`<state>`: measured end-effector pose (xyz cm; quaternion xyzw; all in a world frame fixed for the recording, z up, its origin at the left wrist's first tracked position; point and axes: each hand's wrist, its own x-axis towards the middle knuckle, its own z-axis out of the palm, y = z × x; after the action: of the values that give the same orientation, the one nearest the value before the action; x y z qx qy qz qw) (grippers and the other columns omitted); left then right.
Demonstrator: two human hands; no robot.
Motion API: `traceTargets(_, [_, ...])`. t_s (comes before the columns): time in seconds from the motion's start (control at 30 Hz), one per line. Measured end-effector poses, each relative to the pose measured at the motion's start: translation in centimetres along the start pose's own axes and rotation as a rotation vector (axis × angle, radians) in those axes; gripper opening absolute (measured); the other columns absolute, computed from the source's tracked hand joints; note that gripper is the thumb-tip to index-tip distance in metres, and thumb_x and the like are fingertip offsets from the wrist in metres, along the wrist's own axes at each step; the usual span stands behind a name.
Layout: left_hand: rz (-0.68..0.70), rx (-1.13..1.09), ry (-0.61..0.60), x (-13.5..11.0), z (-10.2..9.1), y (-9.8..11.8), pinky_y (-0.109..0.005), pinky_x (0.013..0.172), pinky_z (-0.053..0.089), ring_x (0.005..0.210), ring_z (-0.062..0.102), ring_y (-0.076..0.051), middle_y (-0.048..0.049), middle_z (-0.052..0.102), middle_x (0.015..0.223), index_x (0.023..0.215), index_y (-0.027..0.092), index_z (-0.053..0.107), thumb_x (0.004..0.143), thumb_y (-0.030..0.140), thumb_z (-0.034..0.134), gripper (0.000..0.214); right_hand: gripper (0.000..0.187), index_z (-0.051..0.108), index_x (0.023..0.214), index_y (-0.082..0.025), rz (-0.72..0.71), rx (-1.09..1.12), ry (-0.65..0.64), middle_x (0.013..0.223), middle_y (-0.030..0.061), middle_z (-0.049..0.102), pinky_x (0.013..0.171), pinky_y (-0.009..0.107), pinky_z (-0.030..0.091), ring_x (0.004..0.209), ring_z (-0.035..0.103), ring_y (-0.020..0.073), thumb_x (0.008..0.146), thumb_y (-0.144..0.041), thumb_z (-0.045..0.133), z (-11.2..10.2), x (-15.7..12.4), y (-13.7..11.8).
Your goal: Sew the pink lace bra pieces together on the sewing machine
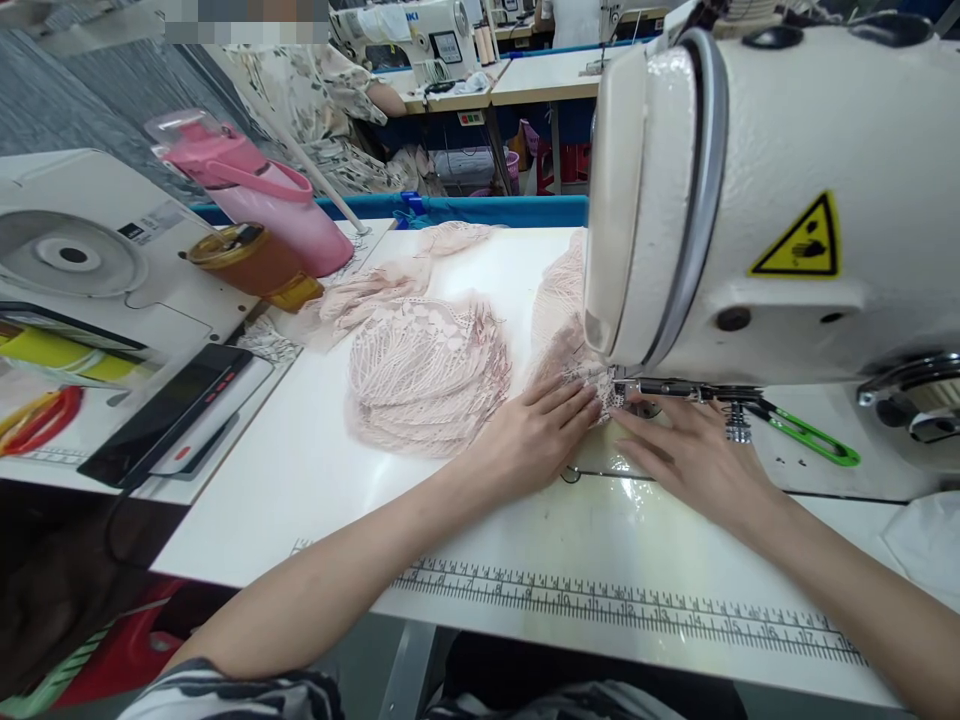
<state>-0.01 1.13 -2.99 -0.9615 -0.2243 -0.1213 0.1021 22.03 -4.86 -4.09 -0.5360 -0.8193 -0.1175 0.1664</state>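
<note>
My left hand (536, 435) lies flat with its fingers stretched out on pale pink lace fabric (561, 340), just left of the presser foot (621, 385). Right of the foot, my right hand (694, 455) rests on the machine bed, fingers spread and partly behind the metal parts under the head. The white sewing machine (720, 180) stands over both hands and hides part of the lace. A rounded pile of the same lace (427, 380) sits left of my left hand, with more lace trailing behind it.
Green thread snips (814, 435) lie right of my right hand. A printed ruler (622, 605) runs along the table's front. At left are a pink bottle (262, 195), an amber cup (259, 260), a black phone-like device (169, 410) and red-handled scissors (56, 420). Another person (315, 110) sits beyond.
</note>
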Motion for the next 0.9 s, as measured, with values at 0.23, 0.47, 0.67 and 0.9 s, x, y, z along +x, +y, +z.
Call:
traceTargets(0.23, [-0.030, 0.068, 0.040, 0.2, -0.4, 0.7, -0.038, 0.107, 0.043, 0.122, 0.055, -0.023, -0.0093, 0.061, 0.127, 0.125, 0.010, 0.059, 0.097, 0.024, 0.043, 0.035, 0.030, 0.066, 0.117, -0.031, -0.013, -0.038, 0.017, 0.109, 0.0081, 0.068, 0.061, 0.033, 0.042, 0.090, 0.063, 0.0257, 0.093, -0.041, 0.050, 0.1, -0.1, 0.2])
traceTargets(0.47, [-0.044, 0.078, 0.038, 0.3, -0.2, 1.3, -0.039, 0.105, 0.044, 0.121, 0.056, -0.024, -0.0124, 0.061, 0.126, 0.124, 0.009, 0.059, 0.098, 0.028, 0.041, 0.037, 0.032, 0.067, 0.113, -0.023, -0.057, 0.022, 0.069, 0.116, 0.0092, 0.066, 0.078, 0.037, 0.041, 0.087, 0.063, 0.0190, 0.097, -0.037, 0.043, -0.2, 0.3, -0.4])
traceTargets(0.67, [-0.059, 0.116, 0.058, 0.4, -0.1, 1.8, -0.040, 0.104, 0.046, 0.118, 0.058, -0.025, -0.0136, 0.062, 0.125, 0.123, 0.006, 0.060, 0.098, 0.027, 0.041, 0.038, 0.033, 0.067, 0.113, -0.024, -0.053, 0.034, 0.054, 0.120, 0.0080, 0.065, 0.081, 0.037, 0.038, 0.089, 0.062, 0.0183, 0.098, -0.039, 0.042, 0.0, 0.2, -0.4])
traceTargets(0.9, [-0.083, 0.131, 0.059, 0.8, -0.1, 2.1, -0.040, 0.103, 0.047, 0.117, 0.059, -0.025, -0.0142, 0.062, 0.124, 0.123, 0.007, 0.060, 0.098, 0.028, 0.041, 0.038, 0.032, 0.064, 0.117, -0.021, -0.084, -0.012, 0.053, 0.114, 0.0088, 0.066, 0.081, 0.038, 0.040, 0.090, 0.062, 0.0209, 0.097, -0.036, 0.044, 0.0, 0.2, -0.3])
